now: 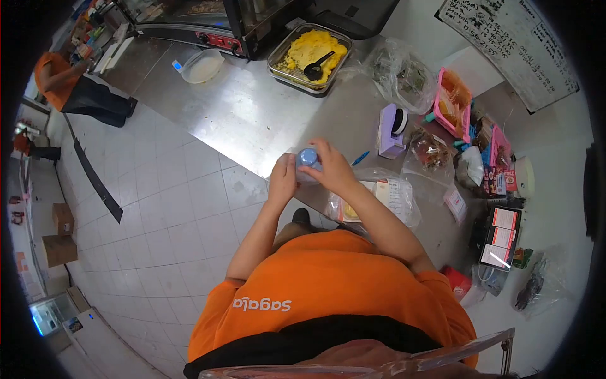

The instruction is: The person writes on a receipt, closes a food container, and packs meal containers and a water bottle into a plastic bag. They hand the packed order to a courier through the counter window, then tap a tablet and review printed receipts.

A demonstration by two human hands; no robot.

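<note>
Steel counter (pixel 237 104) nearby, left and right fingers (pixel 287 164) (pixel 323 148) clasp a blue-capped bottle (pixel 307 157).

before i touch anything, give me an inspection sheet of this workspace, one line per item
Surface: steel counter, shiny, small dark speck on it.
Job's things: blue-capped container, held near the counter's edge.
Clutter: dish of yellow food, black spoon, blue pen, purple dispenser, pink basket.
Hands: left hand against the container's side; right hand opposite, fingers by the cap.
Cables: cannot confirm any.
Surroundings: whiteboard, tablet, tiled floor, another person at far left.
</note>
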